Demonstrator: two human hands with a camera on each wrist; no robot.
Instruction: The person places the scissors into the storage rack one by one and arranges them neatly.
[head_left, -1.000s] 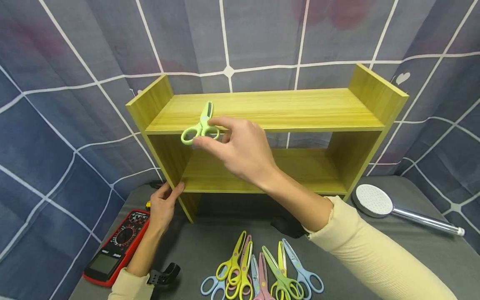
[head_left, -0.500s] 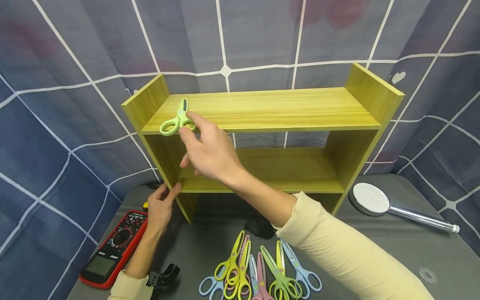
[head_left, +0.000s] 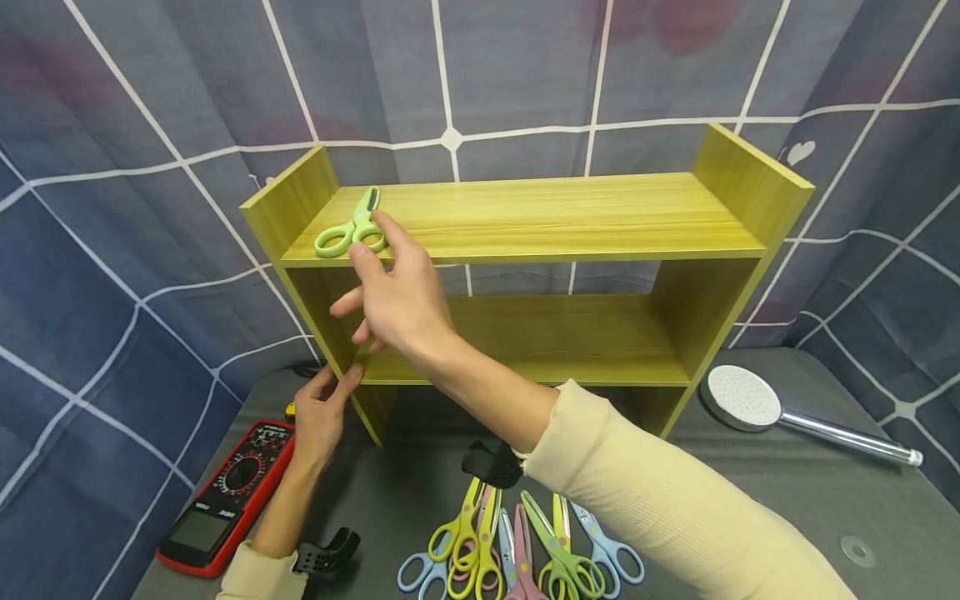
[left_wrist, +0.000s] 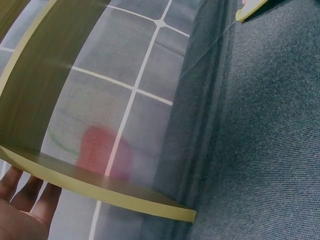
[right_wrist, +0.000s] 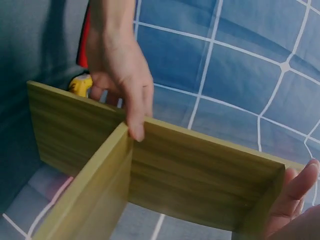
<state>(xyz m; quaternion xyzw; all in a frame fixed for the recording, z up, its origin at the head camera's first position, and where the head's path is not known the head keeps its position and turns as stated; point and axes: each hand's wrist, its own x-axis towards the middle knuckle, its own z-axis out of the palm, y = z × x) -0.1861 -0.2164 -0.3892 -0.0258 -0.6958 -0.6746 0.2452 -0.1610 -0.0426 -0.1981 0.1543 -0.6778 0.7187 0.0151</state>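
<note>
Your right hand [head_left: 401,304] is up at the front edge of the wooden shelf unit [head_left: 540,218], near its left end, with the fingers loosely spread. The fingertips [head_left: 358,252] sit right against the handle loops of the light green scissors [head_left: 350,228], and I can't tell whether they still touch. The scissors lie flat on the top board, close to the left side panel, blades pointing toward the back edge. Your left hand [head_left: 321,414] is low, gripping the front edge of the left side panel where the lower board meets it, thumb on the inner face. Below you, on the grey table [head_left: 787,492], a fan of coloured scissors [head_left: 517,546] lies by the near edge.
</note>
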